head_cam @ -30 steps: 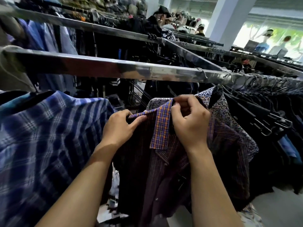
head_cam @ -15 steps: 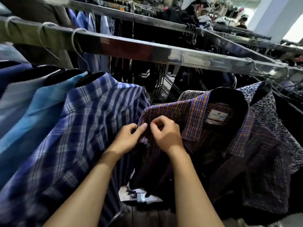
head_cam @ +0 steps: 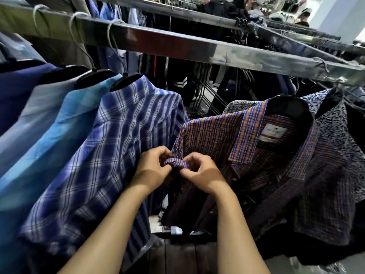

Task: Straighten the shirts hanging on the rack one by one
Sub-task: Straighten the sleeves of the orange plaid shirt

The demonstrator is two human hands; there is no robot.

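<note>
The left hand (head_cam: 153, 167) and right hand (head_cam: 201, 173) are each pinching the rolled sleeve hem (head_cam: 176, 162) of the orange-and-blue plaid shirt (head_cam: 217, 135), which is hanging on a black hanger (head_cam: 286, 104) from the steel rail (head_cam: 177, 44), beside a blue plaid shirt (head_cam: 118, 145). The cloth is looking light and limp; gripping the hem's edges seems best.

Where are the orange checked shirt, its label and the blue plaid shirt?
orange checked shirt (head_cam: 211, 133), head view, shoulder panel.
label (head_cam: 273, 131), head view, white middle.
blue plaid shirt (head_cam: 122, 135), head view, upper panel.
</note>
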